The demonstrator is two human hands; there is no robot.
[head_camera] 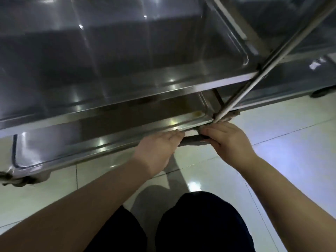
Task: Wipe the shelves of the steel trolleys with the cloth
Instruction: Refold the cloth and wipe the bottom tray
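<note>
By the bottom shelf [81,150], left hand [158,150] and right hand [227,140] grip cloth [192,140].

The steel trolley [163,88] is filling the upper half of the frame, its shiny middle shelf [109,60] lying above the lower shelf [91,139]. The dark cloth [192,140] is stretching as a twisted strip under the lower shelf's front right corner, near the centre.

Dark cloth [193,140] gripped by left hand [157,149] and right hand [227,141], at bottom shelf [91,143] corner; tiled floor [283,160] below
</note>
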